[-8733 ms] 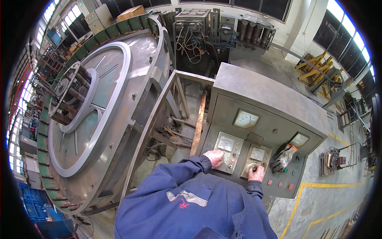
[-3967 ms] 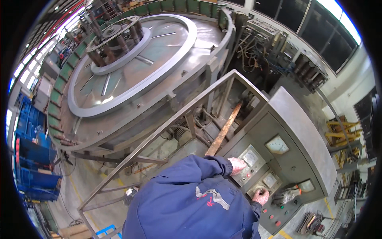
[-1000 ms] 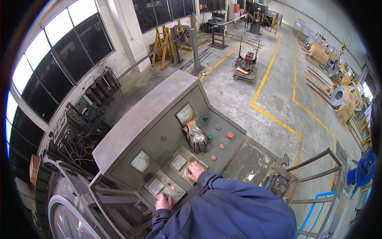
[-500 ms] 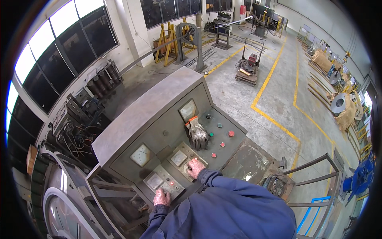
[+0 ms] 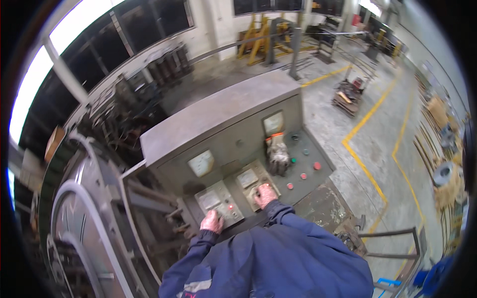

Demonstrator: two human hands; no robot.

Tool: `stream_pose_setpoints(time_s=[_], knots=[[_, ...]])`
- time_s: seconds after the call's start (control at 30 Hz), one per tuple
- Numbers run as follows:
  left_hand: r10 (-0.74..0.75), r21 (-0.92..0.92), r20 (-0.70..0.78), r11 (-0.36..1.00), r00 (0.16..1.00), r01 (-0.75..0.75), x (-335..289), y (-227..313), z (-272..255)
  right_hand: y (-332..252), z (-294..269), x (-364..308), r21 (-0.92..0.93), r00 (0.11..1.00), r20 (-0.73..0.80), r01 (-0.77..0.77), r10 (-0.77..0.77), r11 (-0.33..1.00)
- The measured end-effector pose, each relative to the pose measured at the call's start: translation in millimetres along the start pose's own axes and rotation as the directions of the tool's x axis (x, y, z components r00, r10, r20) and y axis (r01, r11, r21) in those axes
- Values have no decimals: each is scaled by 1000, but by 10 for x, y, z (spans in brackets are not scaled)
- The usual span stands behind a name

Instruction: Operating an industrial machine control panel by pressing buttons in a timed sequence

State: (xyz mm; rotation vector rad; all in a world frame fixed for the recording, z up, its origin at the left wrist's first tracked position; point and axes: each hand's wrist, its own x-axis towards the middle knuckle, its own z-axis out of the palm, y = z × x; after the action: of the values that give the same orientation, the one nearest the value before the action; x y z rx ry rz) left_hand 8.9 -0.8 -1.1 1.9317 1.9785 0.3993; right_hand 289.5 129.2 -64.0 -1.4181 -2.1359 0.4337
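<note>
Though at the grey console [image 5: 231, 151], left hand [image 5: 212, 222] and right hand [image 5: 266, 196] blurred, each grip, apart or together, indiscernible.

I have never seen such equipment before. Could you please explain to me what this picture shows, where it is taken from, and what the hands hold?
There is no robot: these are a person's own hands, seen from a fisheye camera on the head, so straight edges look bent. They work at a grey console. The left hand touches the left panel at its near corner; the right hand curls over the right panel. What either grips is hidden. Beside the right panel lies a grey glove with an orange cuff; to its right are red and green buttons. Two gauges sit in the upright face. A large round machine stands at the left.
</note>
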Motion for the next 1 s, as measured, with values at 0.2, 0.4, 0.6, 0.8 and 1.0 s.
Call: stream_pose_setpoints(time_s=[0.2,0.4,0.6,0.8,1.0], knots=[[-26,-18,35,999,999,27,-56,-171,156,7,-13,-41,100,999,-7,33,-32,994],[-36,-58,2,998,999,36,-64,-150,154,-11,-2,-33,53,1000,-18,4,-3,999],[-68,-105,-15,992,998,66,-92,-96,81,-82,-64,7,105,1000,12,-30,29,994],[-75,-89,14,993,997,76,-61,-121,92,-101,-79,21,96,999,20,-38,36,995],[-71,-82,10,994,997,71,-82,-108,74,-125,-86,11,79,998,25,-53,51,996]])
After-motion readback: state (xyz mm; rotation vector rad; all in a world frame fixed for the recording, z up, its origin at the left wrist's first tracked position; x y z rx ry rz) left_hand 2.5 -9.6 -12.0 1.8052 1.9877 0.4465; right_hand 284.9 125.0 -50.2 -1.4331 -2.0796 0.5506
